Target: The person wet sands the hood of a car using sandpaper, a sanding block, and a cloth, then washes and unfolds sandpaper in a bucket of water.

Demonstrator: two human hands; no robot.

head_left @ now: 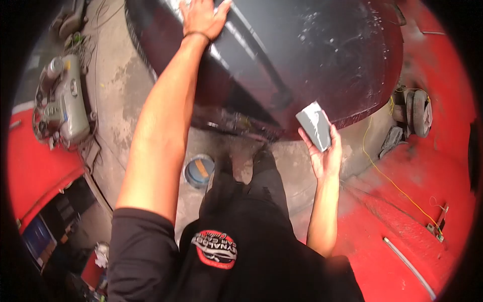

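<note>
My left hand [204,19] lies on the dark car panel [322,55] at the top, beside a whitish streak, with its thumb spread from the fingers. My right hand [326,153] holds a flat grey piece [314,126] with white smears on its face, just off the panel's near edge. The piece is tilted, and my fingers wrap round its sides. Whitish specks and streaks mark the dark surface.
On the floor by my legs stands a round container [199,171] with an orange piece in it. A greenish-grey compressor [70,103] is at the left. A wheel [420,113], a yellow cord [390,181] and a pale tube [410,267] are at the right.
</note>
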